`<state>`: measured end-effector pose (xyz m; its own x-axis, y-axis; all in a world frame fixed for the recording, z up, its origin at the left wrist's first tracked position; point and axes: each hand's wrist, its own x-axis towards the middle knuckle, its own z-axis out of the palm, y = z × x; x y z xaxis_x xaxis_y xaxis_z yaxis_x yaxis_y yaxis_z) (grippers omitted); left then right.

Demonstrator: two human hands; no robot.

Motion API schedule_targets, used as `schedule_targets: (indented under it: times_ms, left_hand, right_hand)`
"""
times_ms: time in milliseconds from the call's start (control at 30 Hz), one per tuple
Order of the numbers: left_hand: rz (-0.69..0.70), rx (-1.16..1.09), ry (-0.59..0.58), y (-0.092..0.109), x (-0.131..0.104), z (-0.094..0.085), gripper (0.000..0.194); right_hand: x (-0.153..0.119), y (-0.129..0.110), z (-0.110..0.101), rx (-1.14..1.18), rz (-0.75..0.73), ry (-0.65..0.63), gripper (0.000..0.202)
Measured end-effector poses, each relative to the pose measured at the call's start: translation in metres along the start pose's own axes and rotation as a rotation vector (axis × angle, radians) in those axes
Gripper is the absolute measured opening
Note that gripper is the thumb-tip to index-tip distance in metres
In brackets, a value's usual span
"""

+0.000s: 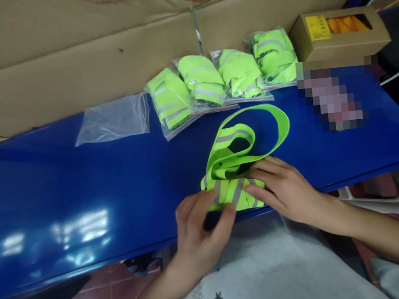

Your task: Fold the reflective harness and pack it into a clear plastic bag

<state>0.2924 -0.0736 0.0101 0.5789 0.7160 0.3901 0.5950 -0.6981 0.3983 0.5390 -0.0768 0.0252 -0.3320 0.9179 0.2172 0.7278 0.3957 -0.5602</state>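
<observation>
pinching the folded end of a neon reflective strap at the blue table's near edge, the left hand is gripping it while the right hand is pressing flat with fingers together.

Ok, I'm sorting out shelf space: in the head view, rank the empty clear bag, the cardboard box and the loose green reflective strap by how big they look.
1. Loose green reflective strap, spread widest, though nearest the camera.
2. Cardboard box and empty clear bag look about alike; too close to rank.
</observation>
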Motion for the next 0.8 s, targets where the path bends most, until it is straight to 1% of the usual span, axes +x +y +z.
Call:
schedule_targets:
  times_ms: [67, 100, 133, 167, 233, 300, 400, 500, 567, 667, 733, 800]
  left_hand:
    - [0.139, 0.139, 0.037, 0.003, 0.004, 0.002, 0.043]
    - [0.197, 0.209, 0.079, 0.004, 0.007, 0.004, 0.036]
    - [0.233, 0.261, 0.092, 0.004, 0.010, 0.006, 0.033]
    - [0.245, 0.296, 0.090, 0.004, 0.013, 0.008, 0.037]
    - [0.227, 0.322, 0.057, 0.004, 0.016, 0.011, 0.052]
    - [0.206, 0.351, 0.019, 0.004, 0.017, 0.013, 0.058]
    - [0.199, 0.392, 0.005, 0.006, 0.016, 0.013, 0.054]
    - [0.213, 0.415, 0.026, 0.009, 0.016, 0.013, 0.048]
    - [0.232, 0.400, 0.037, 0.010, 0.018, 0.013, 0.045]
    - [0.231, 0.336, 0.020, 0.010, 0.021, 0.013, 0.044]
    - [0.225, 0.300, 0.002, 0.010, 0.021, 0.012, 0.050]
    - [0.246, 0.290, -0.003, 0.009, 0.019, 0.012, 0.051]
  right_hand:
    - [0.003, 0.000, 0.003, -0.063, 0.029, 0.004, 0.041]
    - [0.005, -0.001, 0.004, -0.077, 0.047, 0.008, 0.039]
    - [0.006, -0.001, 0.005, -0.075, 0.063, 0.015, 0.036]
    - [0.008, -0.001, 0.006, -0.063, 0.076, 0.023, 0.034]
    - [0.010, -0.002, 0.008, -0.026, 0.092, 0.037, 0.031]
    - [0.012, -0.002, 0.009, 0.005, 0.097, 0.031, 0.029]
    - [0.013, -0.002, 0.010, 0.051, 0.110, 0.009, 0.028]
    - [0.008, 0.000, 0.011, 0.098, 0.102, 0.002, 0.030]
    - [0.002, 0.001, 0.008, 0.075, 0.062, 0.035, 0.033]
    - [-0.003, 0.002, -0.005, -0.002, -0.102, 0.065, 0.037]
    - [0.006, 0.003, -0.017, -0.028, -0.201, 0.063, 0.036]
    - [0.026, 0.009, -0.027, -0.049, -0.206, 0.075, 0.034]
